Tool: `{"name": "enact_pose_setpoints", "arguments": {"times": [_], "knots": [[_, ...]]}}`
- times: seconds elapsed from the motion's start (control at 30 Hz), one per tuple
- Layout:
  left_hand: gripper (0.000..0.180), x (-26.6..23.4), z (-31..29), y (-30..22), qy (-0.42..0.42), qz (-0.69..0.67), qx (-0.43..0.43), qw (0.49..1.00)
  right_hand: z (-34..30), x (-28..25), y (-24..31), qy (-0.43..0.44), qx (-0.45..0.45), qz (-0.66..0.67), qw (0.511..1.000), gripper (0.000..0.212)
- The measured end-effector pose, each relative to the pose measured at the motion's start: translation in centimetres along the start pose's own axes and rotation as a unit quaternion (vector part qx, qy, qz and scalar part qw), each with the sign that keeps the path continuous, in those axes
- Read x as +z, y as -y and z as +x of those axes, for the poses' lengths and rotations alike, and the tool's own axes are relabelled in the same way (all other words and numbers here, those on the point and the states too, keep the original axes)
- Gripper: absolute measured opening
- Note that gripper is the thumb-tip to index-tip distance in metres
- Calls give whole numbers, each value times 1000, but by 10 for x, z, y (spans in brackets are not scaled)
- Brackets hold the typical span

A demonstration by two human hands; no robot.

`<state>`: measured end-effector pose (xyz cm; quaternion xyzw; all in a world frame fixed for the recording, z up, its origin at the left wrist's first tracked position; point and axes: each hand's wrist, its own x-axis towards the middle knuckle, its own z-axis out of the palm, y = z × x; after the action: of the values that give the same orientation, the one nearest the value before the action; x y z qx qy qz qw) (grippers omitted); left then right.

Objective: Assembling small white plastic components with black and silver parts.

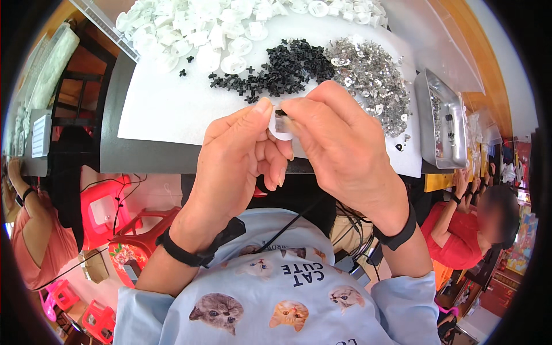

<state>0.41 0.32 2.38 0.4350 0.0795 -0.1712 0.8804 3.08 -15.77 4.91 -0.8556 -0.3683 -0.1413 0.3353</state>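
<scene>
Just past the table's near edge, my left hand pinches a small white round plastic part between thumb and fingers. A little black piece shows on its upper side, with a greyish patch below it. My right hand meets the part from the right, thumb and forefinger drawn together over it. Blur and the fingertips hide what they pinch. Beyond both hands lie a heap of black cross-shaped pieces and, to its right, a heap of small silvery metal pieces.
White plastic parts are piled at the back on a white sheet. A metal tray with small pieces stands at the right. Red stools are at the lower left. A person in red sits right, another person left.
</scene>
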Motion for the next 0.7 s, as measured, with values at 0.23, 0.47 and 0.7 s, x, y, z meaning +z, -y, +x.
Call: {"name": "enact_pose_setpoints", "arguments": {"times": [0.23, 0.47, 0.7], "knots": [[41, -1, -1, 1, 23, -12, 2, 1000, -4, -1, -4, -19, -6, 9, 1000, 30], [39, 2, -3, -1, -17, 15, -15, 1000, -6, -4, -2, 17, -8, 8, 1000, 33], [38, 3, -1, -2, -14, 81, 10, 997, -6, -2, -4, 8, -30, -27, 999, 30]]}}
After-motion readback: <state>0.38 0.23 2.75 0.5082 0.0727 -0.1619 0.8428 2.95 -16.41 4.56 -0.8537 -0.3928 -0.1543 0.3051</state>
